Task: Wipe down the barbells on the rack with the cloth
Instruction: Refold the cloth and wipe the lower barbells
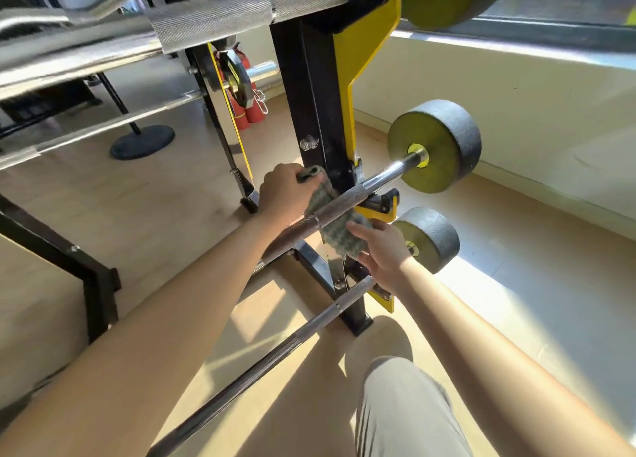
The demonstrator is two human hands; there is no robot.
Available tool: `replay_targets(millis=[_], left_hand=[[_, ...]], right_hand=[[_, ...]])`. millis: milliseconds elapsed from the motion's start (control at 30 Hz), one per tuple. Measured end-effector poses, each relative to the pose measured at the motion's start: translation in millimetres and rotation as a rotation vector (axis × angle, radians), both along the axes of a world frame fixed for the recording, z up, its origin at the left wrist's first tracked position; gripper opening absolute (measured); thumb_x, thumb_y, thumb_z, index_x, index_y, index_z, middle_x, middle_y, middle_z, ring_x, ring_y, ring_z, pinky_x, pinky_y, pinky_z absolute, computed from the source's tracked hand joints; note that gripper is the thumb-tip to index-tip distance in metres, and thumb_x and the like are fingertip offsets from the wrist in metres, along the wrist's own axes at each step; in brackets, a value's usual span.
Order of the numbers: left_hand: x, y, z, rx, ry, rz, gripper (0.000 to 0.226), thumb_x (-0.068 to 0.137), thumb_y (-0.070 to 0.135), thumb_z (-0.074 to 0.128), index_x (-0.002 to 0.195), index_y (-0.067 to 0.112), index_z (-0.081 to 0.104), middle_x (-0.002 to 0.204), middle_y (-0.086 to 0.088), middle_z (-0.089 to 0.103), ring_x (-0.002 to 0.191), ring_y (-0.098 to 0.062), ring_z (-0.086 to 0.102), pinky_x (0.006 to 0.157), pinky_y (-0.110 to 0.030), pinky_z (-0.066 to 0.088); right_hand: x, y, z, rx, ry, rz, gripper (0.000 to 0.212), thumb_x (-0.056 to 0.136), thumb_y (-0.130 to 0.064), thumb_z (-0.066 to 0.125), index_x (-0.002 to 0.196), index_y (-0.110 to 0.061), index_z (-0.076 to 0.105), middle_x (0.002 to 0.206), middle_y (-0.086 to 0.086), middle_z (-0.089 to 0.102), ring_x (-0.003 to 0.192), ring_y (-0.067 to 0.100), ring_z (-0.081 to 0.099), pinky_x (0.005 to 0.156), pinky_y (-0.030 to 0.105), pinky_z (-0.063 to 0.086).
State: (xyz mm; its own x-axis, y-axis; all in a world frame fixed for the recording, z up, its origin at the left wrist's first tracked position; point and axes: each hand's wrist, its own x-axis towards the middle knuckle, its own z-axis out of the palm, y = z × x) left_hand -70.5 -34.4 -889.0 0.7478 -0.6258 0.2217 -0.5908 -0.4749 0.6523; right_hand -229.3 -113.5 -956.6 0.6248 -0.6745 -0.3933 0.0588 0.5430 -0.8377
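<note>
Left hand grips the top and right hand pinches the bottom of one green cloth, looped behind the upper barbell. A lower barbell lies beneath. One rack post stands behind.

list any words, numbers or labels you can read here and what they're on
Nothing in this view can be read for certain.
Small black plate behind the rack: yellow lettering round its face, too blurred to read.
Yellow-faced weights on the barbell ends: no marks show.
Cloth: checked pattern only, no print.
</note>
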Motion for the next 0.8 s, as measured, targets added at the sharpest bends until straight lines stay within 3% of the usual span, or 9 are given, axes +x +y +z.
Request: replay_targets(millis=[100,233,433,567,633,700,800], left_hand=[[6,-2,1,-0.108,-0.029,0.005,0.031,0.088,0.043,0.072,0.080,0.013,0.073,0.065,0.002,0.061,0.068,-0.022,0.057,0.057,-0.029,0.032],[7,3,8,-0.245,-0.073,-0.037,0.021,0.082,0.042,0.079,0.084,0.021,0.075,0.072,0.007,0.065,0.071,-0.014,0.060,0.058,-0.026,0.037],[-5,8,-2,-0.005,-0.139,-0.210,0.023,0.085,0.036,0.077,0.093,0.015,0.078,0.085,-0.001,0.072,0.080,-0.019,0.064,0.068,-0.029,0.042],[5,5,21,-0.184,-0.126,-0.117,0.024,0.086,0.037,0.075,0.088,0.012,0.076,0.076,0.000,0.067,0.073,-0.022,0.061,0.061,-0.030,0.039],[5,-3,33,-0.238,-0.160,-0.114,0.025,0.086,0.038,0.074,0.087,0.013,0.075,0.072,0.002,0.065,0.068,-0.018,0.057,0.059,-0.030,0.039],[-3,-13,33,-0.232,-0.183,-0.123,0.023,0.088,0.037,0.074,0.088,0.014,0.075,0.073,0.005,0.065,0.068,-0.015,0.057,0.061,-0.029,0.039],[-13,-27,17,-0.129,-0.173,-0.153,0.021,0.088,0.033,0.075,0.096,0.014,0.078,0.084,0.001,0.073,0.079,-0.020,0.065,0.067,-0.027,0.040]], right_hand=[[14,0,10,0.022,-0.046,-0.054,0.027,0.089,-0.005,0.072,0.113,-0.001,0.061,0.109,0.014,0.073,0.095,0.024,0.074,0.086,0.041,0.061],[6,22,-11,-0.083,0.110,-0.076,0.020,0.089,-0.005,0.071,0.104,-0.001,0.059,0.104,0.015,0.069,0.095,0.028,0.072,0.087,0.046,0.060],[-19,36,-39,-0.081,0.253,-0.098,0.023,0.085,-0.006,0.076,0.103,0.002,0.064,0.101,0.015,0.071,0.091,0.029,0.073,0.083,0.047,0.061],[-3,19,-4,-0.147,0.088,-0.075,0.019,0.087,-0.006,0.075,0.101,0.000,0.064,0.102,0.016,0.071,0.093,0.029,0.073,0.080,0.039,0.062],[13,9,11,-0.169,0.039,-0.052,0.022,0.087,-0.008,0.075,0.104,0.001,0.066,0.105,0.018,0.072,0.096,0.029,0.073,0.085,0.042,0.061],[22,3,10,-0.162,0.056,-0.073,0.022,0.086,-0.007,0.075,0.104,0.003,0.067,0.104,0.019,0.073,0.094,0.030,0.074,0.085,0.045,0.061],[7,-5,-16,-0.156,0.237,-0.201,0.015,0.089,-0.009,0.071,0.100,0.000,0.067,0.102,0.021,0.072,0.087,0.030,0.074,0.081,0.045,0.062]])
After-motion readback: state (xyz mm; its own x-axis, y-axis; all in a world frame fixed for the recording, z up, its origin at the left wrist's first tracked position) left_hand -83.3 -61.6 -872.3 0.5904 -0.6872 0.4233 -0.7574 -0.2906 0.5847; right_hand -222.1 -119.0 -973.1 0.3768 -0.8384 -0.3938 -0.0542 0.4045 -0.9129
